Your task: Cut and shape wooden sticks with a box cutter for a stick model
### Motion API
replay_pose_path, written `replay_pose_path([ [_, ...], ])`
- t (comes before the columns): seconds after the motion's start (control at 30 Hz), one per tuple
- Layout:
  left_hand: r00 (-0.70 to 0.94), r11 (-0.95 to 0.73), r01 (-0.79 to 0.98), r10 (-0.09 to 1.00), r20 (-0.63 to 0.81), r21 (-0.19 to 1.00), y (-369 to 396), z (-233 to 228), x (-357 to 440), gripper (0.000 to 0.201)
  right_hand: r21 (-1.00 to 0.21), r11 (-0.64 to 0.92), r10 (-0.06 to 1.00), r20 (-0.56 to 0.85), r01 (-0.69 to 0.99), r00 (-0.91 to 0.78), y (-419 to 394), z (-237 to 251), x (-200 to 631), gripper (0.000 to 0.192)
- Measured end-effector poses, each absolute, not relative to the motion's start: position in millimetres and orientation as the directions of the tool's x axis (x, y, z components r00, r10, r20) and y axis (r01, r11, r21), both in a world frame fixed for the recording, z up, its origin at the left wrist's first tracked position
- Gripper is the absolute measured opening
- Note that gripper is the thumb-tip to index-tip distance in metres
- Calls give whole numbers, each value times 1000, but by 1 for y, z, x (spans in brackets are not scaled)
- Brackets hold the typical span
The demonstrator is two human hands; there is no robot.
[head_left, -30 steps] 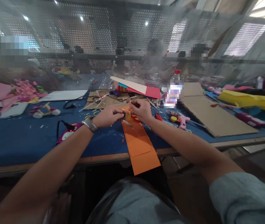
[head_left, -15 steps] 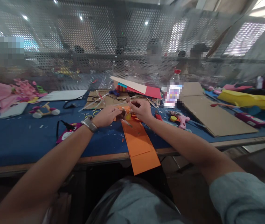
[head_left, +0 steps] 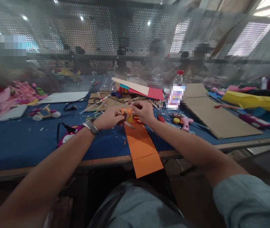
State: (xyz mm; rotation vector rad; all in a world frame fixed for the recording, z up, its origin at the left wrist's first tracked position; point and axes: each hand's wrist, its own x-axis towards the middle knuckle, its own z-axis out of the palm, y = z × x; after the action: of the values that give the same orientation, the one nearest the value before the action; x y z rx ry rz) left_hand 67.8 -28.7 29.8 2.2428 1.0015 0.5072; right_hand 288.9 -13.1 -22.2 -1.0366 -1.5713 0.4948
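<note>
Between my hands is a small piece of orange paper [head_left: 127,111], partly hidden by my fingers. My left hand [head_left: 110,118], with a metal watch on its wrist, is closed on its left side. My right hand [head_left: 144,111] pinches its upper right side, thumb and fingers together. Under my hands a long orange paper strip [head_left: 144,144] lies on the blue table and hangs over the front edge. A small yellow thing [head_left: 130,119] shows just below my fingers, too small to name.
A pink glue gun [head_left: 186,123] and red-handled tool [head_left: 160,118] lie to the right, near a bottle [head_left: 176,95] and cardboard [head_left: 222,118]. At left are a purple device [head_left: 69,136] with a cable and a small wheeled model [head_left: 45,113]. Behind stands a perforated metal screen [head_left: 130,41].
My fingers have shifted slightly around the small orange paper, the left thumb now a little more extended. Both hands stay in nearly the same place; the orange strip has not moved.
</note>
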Motion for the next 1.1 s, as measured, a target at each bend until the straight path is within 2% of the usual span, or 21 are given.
replay_pose_path([
  [0.27, 640, -500, 492, 763, 93, 712, -30, 31, 68, 37, -800, 508, 841, 541, 320, 19, -9, -27, 288, 35],
  [0.43, 645, -563, 471, 745, 170, 679, -30, 33, 67, 40, -802, 506, 840, 542, 317, 28, -6, -28, 290, 34],
  [0.6, 611, -605, 443, 744, 272, 661, -29, 33, 64, 25, -814, 501, 850, 527, 295, 10, -8, -27, 290, 34],
  [0.7, 585, -602, 398, 747, 314, 692, -28, 31, 63, 29, -825, 493, 860, 511, 274, -9, -7, -29, 289, 35],
  [0.77, 589, -600, 362, 740, 324, 714, -28, 30, 64, 33, -833, 486, 866, 500, 266, -17, -5, -31, 288, 36],
  [0.93, 616, -602, 302, 715, 331, 739, -28, 31, 65, 22, -839, 471, 875, 485, 274, -19, -3, -35, 286, 36],
  [1.1, 622, -596, 279, 710, 331, 753, -29, 31, 65, 20, -839, 463, 879, 477, 286, -22, -6, -31, 285, 33],
])
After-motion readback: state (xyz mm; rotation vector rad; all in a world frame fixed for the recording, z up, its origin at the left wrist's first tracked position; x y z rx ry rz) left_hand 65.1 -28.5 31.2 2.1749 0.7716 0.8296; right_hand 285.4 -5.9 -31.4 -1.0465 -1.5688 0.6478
